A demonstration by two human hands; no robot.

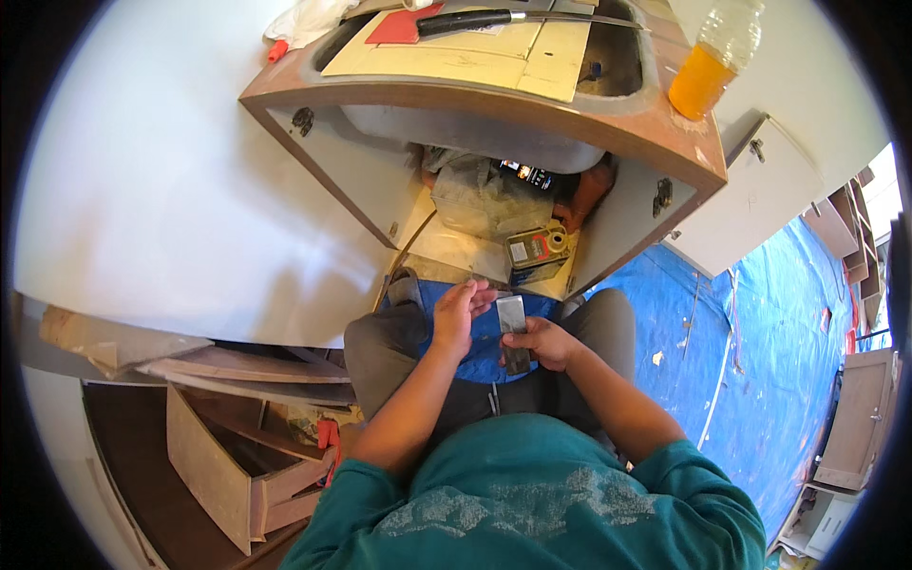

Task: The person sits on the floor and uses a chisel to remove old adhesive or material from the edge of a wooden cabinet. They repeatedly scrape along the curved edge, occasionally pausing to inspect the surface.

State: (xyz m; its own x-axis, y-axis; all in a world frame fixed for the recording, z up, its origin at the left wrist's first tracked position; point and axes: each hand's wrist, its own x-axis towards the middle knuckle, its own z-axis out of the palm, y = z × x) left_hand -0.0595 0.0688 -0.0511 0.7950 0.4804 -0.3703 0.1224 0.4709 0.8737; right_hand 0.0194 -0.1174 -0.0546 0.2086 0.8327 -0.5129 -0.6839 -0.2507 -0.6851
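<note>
My right hand point(549, 344) is closed around the lower part of a flat grey rectangular block point(512, 315), thumb across its face. The block stands in front of my lap, its paler end pointing away from me. Close to its left side, my left hand point(456, 318) is raised with the fingers stretched out, holding nothing. A small gap separates those fingertips from the block. Just beyond both hands, a yellow and dark rectangular can point(538, 247) stands at the front of the open cabinet, beside a cloudy plastic bag point(489, 198).
Above the cabinet point(399, 93), a long knife with a black handle point(465, 21) lies on a yellow board point(475, 62) over the sink. A bottle of orange liquid point(708, 71) stands at the right corner. Wooden panels point(214, 465) are piled left; blue sheeting point(750, 323) covers the floor right.
</note>
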